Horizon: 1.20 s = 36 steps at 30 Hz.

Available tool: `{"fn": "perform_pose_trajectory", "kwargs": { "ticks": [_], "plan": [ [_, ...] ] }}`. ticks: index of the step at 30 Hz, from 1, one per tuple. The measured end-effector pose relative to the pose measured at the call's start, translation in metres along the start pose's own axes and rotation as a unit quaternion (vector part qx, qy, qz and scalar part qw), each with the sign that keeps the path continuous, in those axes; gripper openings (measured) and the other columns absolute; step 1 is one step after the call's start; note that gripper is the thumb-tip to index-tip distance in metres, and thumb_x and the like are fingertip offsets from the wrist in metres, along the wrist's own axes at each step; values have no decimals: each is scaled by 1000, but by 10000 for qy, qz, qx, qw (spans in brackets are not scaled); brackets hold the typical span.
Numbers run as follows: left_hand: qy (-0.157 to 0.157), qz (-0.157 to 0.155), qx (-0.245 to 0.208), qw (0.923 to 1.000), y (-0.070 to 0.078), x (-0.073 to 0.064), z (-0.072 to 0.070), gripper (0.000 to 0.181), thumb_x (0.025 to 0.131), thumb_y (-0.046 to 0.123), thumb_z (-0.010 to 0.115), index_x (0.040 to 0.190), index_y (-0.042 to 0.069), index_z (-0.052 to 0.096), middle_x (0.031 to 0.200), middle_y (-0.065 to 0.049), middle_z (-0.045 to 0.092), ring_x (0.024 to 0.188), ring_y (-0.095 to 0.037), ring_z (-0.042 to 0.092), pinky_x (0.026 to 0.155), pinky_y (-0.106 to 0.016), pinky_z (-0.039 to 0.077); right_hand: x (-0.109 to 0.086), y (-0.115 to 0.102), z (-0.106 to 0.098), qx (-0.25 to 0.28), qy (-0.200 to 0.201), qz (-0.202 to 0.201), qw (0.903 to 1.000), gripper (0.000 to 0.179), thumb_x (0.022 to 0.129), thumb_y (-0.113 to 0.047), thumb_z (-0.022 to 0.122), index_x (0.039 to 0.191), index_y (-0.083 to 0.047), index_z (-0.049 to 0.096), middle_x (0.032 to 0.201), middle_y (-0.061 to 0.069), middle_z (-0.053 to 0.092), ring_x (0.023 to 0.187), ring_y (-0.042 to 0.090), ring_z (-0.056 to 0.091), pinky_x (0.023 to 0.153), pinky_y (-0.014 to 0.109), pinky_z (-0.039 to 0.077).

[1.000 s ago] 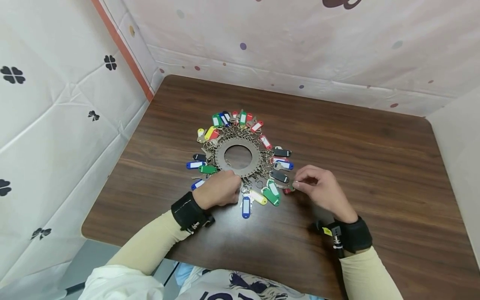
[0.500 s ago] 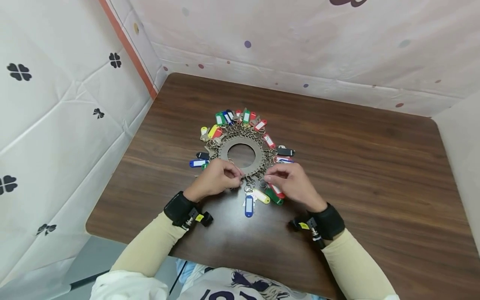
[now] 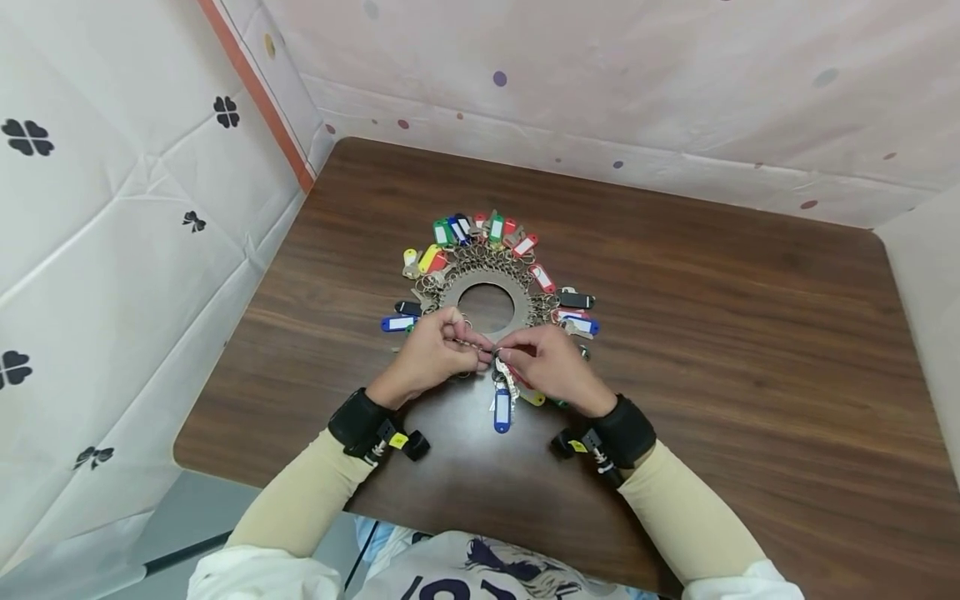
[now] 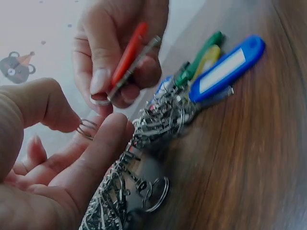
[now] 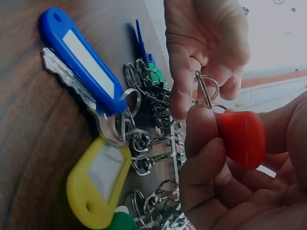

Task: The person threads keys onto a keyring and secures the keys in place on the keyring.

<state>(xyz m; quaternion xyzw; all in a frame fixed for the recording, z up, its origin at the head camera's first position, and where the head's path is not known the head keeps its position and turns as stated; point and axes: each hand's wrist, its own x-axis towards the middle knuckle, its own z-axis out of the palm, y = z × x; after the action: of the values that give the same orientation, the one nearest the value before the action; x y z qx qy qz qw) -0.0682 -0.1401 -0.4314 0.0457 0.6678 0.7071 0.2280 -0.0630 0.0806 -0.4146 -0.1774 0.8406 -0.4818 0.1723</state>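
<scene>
A flat grey metal ring (image 3: 455, 293) lies on the table, hung all round with small clips, split rings, keys and coloured key tags. Over its near edge, my left hand (image 3: 441, 352) pinches a small split ring (image 4: 88, 128) between thumb and finger. Meeting it from the right, my right hand (image 3: 551, 367) grips a red key tag (image 5: 243, 139) with its key (image 4: 139, 62) and a split ring (image 4: 100, 99). The fingertips of both hands are close together. Just below them a blue key tag (image 3: 502, 411) and a yellow key tag (image 5: 98, 184) lie on the table.
The brown wooden table (image 3: 720, 333) extends to the right of the key ring. Patterned sheets (image 3: 570, 100) stand behind it and at its left. Black straps with small cameras (image 3: 415, 445) sit on both wrists, close above the table.
My right hand has moved left from the right side of the metal ring, bringing the red key tag to my left hand. The left hand's fingers have turned and opened out from a fist-like curl.
</scene>
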Motion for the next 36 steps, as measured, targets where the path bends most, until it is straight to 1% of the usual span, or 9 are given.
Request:
{"fn": "perform_pose_trajectory", "kwargs": {
  "ticks": [3, 7, 11, 14, 17, 20, 23, 30, 36],
  "plan": [
    [78, -227, -418, 9988, 0, 0, 0, 28, 79, -19, 56, 86, 3, 40, 106, -30, 76, 82, -24, 80, 82, -44, 65, 2, -1, 2, -93, 50, -5, 9999, 14, 99, -8, 68, 104, -6, 81, 66, 1, 64, 55, 11, 55, 52, 24, 44],
    [247, -512, -961, 9937, 0, 0, 1, 33, 80, -22, 56, 80, 5, 37, 98, -23, 79, 78, -23, 79, 79, -40, 65, 4, -1, 6, -327, 267, -50, 9991, 8, 96, -10, 73, 96, -9, 82, 72, 1, 70, 59, 11, 56, 56, 24, 45],
    [389, -784, -1461, 9854, 1, 1, 1, 36, 83, -24, 55, 76, 7, 37, 87, -13, 80, 74, -22, 79, 75, -35, 65, 7, -2, 8, -441, 456, -112, 9979, 6, 94, -11, 76, 89, -10, 80, 69, -1, 67, 58, 9, 53, 55, 23, 42],
    [441, -921, -1596, 9819, 2, 1, 1, 32, 84, -23, 55, 79, 5, 41, 86, -11, 79, 73, -21, 78, 74, -34, 65, 7, -2, 10, -444, 533, -206, 9974, 7, 93, -10, 76, 87, -10, 80, 66, -2, 65, 56, 8, 52, 53, 22, 39],
    [511, -955, -1579, 9815, 2, 0, 0, 29, 84, -23, 58, 92, 3, 47, 99, -12, 77, 75, -21, 78, 75, -33, 65, 8, -3, 11, -436, 621, -280, 9967, 7, 93, -9, 76, 87, -9, 79, 66, -1, 65, 56, 8, 52, 53, 22, 39],
    [593, -932, -1555, 9816, 3, -1, 0, 39, 80, -24, 62, 107, 2, 48, 119, -20, 66, 79, -23, 76, 77, -33, 65, 10, -4, 14, -440, 716, -279, 9961, 6, 92, -8, 77, 87, -8, 79, 67, 1, 68, 57, 8, 53, 53, 21, 40],
    [623, -876, -1474, 9832, 2, -1, 1, 49, 77, -24, 65, 113, 3, 46, 129, -25, 59, 81, -23, 74, 79, -34, 65, 12, -4, 17, -433, 791, -258, 9956, 6, 92, -8, 77, 86, -7, 79, 68, 3, 70, 57, 8, 53, 53, 21, 40],
    [619, -666, -1190, 9887, 2, -2, 3, 50, 75, -23, 66, 111, 4, 46, 127, -26, 60, 86, -26, 73, 79, -36, 65, 15, -4, 19, -322, 838, -196, 9958, 8, 92, -7, 75, 85, -6, 79, 69, 5, 71, 58, 9, 54, 55, 21, 41],
    [666, -453, -517, 9954, 3, -4, 5, 49, 71, -18, 69, 108, 6, 47, 125, -28, 65, 86, -21, 70, 72, -28, 63, 16, -6, 19, -376, 847, -14, 9957, 8, 92, -7, 75, 85, -6, 79, 68, 5, 71, 58, 8, 55, 56, 22, 42]
  ]
}}
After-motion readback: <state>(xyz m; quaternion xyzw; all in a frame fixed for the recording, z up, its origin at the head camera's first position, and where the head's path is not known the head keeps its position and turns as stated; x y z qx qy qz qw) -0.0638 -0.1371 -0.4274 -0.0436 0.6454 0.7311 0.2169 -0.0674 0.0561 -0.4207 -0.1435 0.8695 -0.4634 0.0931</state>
